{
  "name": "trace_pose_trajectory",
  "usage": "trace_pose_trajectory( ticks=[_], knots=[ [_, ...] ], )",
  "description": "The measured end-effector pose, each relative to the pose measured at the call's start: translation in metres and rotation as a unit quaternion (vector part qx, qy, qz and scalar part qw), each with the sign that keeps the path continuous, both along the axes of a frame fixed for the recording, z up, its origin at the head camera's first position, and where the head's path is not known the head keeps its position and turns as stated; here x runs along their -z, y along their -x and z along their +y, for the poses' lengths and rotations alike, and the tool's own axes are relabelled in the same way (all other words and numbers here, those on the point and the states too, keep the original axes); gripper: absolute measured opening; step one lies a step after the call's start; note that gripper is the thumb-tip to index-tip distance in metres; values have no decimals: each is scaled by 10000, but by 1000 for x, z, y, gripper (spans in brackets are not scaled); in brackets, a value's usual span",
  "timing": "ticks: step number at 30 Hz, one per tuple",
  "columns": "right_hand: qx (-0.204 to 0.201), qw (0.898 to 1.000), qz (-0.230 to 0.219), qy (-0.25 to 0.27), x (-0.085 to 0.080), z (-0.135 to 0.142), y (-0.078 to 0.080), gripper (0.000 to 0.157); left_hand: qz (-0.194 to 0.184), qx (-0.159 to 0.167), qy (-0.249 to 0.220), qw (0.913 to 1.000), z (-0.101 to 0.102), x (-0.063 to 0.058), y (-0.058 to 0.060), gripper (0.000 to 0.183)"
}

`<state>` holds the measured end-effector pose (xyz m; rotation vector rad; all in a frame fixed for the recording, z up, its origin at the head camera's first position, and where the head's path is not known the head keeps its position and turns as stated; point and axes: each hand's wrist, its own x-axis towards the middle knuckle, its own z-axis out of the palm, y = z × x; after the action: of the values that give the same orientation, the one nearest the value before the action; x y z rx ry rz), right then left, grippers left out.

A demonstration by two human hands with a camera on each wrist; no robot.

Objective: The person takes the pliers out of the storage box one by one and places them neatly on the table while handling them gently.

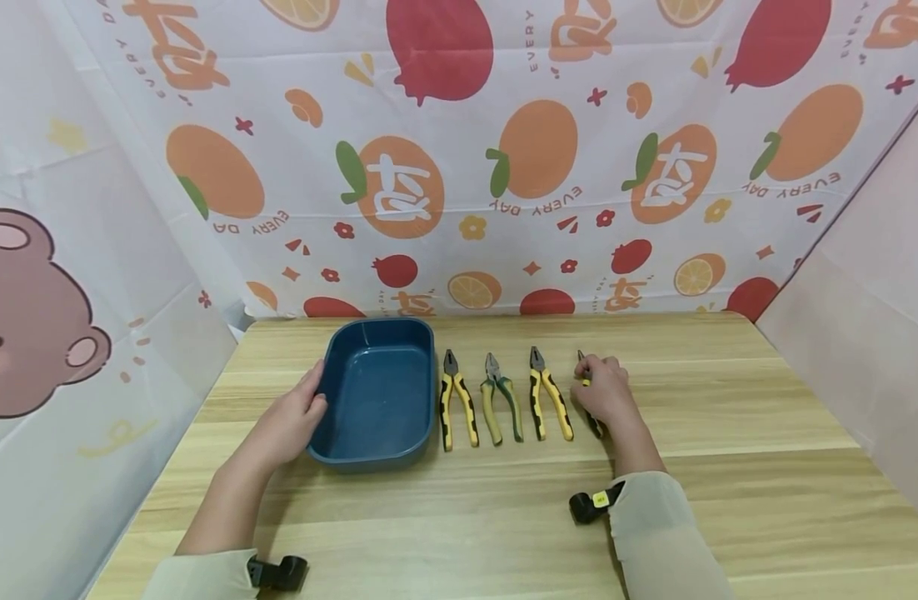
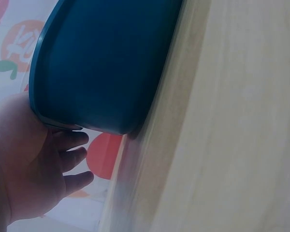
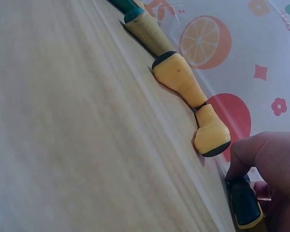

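Observation:
My left hand (image 1: 290,421) touches the left wall of a deep blue plastic bin (image 1: 417,456), its fingers (image 2: 76,159) fairly straight along the outside near the rim. To the right of the bin, my right hand (image 1: 607,393) pinches a pair of pliers (image 1: 594,425) with black and yellow handles; the palm and fingers cover much of it. In the right wrist view, its dark, yellow-edged handle (image 3: 246,209) shows under the fingers. Between bin and hand lie yellow-and-black pliers (image 1: 459,408), green-handled pliers (image 1: 501,408) and another yellow-and-black pair (image 1: 549,404), jaws pointing away.
Everything sits on a light wood-grain table (image 1: 429,533). A fruit-print cloth (image 1: 459,167) hangs behind its far edge, and a white cloth with a bear print (image 1: 32,317) hangs at the left. Black cameras (image 1: 279,573) are strapped to both wrists.

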<state>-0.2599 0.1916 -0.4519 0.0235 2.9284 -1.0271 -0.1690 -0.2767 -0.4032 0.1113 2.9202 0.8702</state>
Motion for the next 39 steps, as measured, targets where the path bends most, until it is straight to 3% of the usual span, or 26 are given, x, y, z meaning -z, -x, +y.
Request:
trace_pose_trajectory(
  ticks=[39],
  knots=[
    [-40,9999,48,114,-2,1,0,21,9,0,58,10000,0,0,1,62]
  ],
)
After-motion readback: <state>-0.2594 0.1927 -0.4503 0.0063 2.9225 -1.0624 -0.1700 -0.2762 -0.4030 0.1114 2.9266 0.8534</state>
